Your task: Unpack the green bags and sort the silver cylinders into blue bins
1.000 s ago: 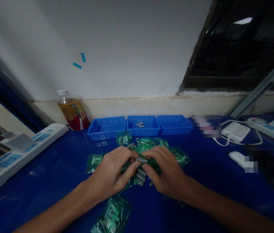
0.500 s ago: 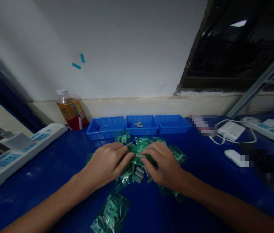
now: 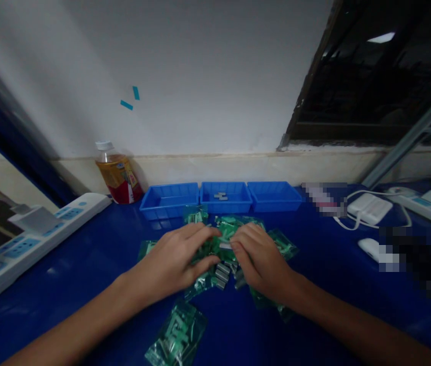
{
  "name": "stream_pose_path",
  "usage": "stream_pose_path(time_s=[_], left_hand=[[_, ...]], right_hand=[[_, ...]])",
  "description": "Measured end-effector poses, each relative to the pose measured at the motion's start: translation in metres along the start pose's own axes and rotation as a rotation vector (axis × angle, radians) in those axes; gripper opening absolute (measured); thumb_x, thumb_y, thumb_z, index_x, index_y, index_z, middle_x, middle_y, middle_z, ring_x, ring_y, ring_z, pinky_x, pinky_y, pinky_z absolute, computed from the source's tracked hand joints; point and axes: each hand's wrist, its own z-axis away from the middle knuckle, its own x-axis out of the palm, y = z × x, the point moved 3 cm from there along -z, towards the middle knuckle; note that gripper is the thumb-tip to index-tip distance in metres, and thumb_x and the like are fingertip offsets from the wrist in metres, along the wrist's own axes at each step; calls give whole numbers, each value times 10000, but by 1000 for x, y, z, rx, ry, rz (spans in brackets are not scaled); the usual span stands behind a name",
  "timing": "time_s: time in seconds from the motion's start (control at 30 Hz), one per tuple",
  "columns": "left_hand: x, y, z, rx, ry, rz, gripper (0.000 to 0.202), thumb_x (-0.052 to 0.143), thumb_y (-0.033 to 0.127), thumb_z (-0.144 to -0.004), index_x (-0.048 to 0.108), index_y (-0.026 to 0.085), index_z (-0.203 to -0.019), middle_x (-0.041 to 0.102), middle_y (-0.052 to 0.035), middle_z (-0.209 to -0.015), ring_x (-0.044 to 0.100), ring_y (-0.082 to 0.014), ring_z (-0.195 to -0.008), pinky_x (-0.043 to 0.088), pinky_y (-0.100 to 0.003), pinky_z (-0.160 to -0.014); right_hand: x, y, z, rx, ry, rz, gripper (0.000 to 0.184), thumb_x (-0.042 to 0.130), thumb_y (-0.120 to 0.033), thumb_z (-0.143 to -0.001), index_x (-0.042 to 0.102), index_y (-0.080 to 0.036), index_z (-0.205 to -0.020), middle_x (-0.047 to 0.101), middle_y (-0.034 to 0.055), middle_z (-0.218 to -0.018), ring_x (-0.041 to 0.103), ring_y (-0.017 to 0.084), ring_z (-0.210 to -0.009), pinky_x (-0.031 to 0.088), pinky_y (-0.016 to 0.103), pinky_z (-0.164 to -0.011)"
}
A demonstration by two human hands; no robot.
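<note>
Green packet (image 3: 221, 237) gripped by left hand (image 3: 177, 259), right hand (image 3: 261, 260); blue table (image 3: 85, 284), white wall (image 3: 207, 76)

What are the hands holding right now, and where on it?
A small grey piece, pinched at its ends between left hand and right hand fingertips, over the green packets.

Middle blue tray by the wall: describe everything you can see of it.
The middle blue tray is a shallow, rectangular, open-topped bin that looks like plastic. It sits flat on the blue table near the wall, close between a matching left tray and right tray. A few small grey pieces lie inside. Green packets lie just in front.
</note>
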Motion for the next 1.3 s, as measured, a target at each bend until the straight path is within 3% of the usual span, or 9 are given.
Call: stream_pose_path(time_s=[0.1, 0.23, 0.33, 0.43, 0.67, 0.8, 0.93, 1.0, 1.3], left_hand=[[4, 18, 2, 76, 60, -12, 176, 473, 275, -918, 528, 196, -1065, 615, -48, -923, 573, -179, -858, 480, -311, -728], [3, 22, 4, 91, 127, -35, 154, 439, 252, -931, 554, 174, -997, 603, -35, -808, 553, -163, -736, 459, -293, -653], [0, 20, 3, 52, 130, -15, 189, 412, 268, -942, 564, 161, -976, 594, -33, -781, 545, -157, -720, 447, -286, -649], [1, 18, 2, 22, 89, 4, 272, 355, 281, -960, 566, 153, -845, 567, -28, -732, 529, -149, -704, 431, -276, -648], [4, 15, -1, -25, 61, 1, 416, 236, 324, -978, 499, 162, -698, 536, -20, -671, 509, -137, -648, 400, -262, -610], [1, -7, -4, -229, -79, -123, 442, 238, 413, -968, 562, 172, -787, 611, -37, -745, 577, -164, -691, 417, -289, -636], [3, -42, 4, -436, -279, -361, 386, 346, 460, -916, 605, 187, -831, 655, -73, -782, 632, -230, -711, 425, -317, -608], [4, -54, 10, -488, -304, -420, 330, 397, 448, -889, 606, 193, -856, 667, -84, -809, 641, -252, -714, 425, -319, -583], [8, -52, 13, -411, -274, -340, 419, 327, 544, -895, 580, 210, -893, 668, -75, -836, 647, -261, -747, 451, -331, -600]], right_hand=[[4, -5, 2, -6, -23, -34, 269, 319, -188, -942, 499, -169, -743, 534, 40, -726, 457, 160, -724, 353, 319, -693], [2, -9, 3, -14, -12, -61, 242, 332, -183, -941, 499, -169, -767, 547, 37, -738, 474, 162, -731, 361, 323, -701], [-3, -10, 2, -47, 46, -24, 102, 439, -228, -916, 520, -166, -916, 592, 50, -848, 507, 178, -809, 372, 329, -729], [-7, -11, 1, -107, 100, 68, 180, 516, -231, -878, 499, -158, -1041, 607, 72, -949, 520, 195, -878, 379, 336, -758], [-14, -16, -5, -272, 37, 266, 130, 457, -212, -897, 573, -158, -916, 603, 61, -856, 510, 190, -842, 360, 331, -734], [-24, 20, -46, -138, -48, 452, 202, 459, -290, -902, 617, -173, -949, 615, 69, -885, 504, 214, -884, 353, 334, -746], [-15, 80, -100, 190, -412, 709, 252, 483, -311, -879, 663, -171, -987, 650, 116, -1014, 538, 266, -1019, 405, 342, -807], [-4, 98, -117, 237, -494, 746, 253, 518, -287, -854, 683, -132, -968, 667, 159, -992, 579, 274, -1001, 429, 340, -813], [38, 115, -134, 210, -666, 786, 288, 555, -196, -823, 669, -97, -1068, 663, 222, -1027, 632, 262, -1001, 480, 326, -849]])
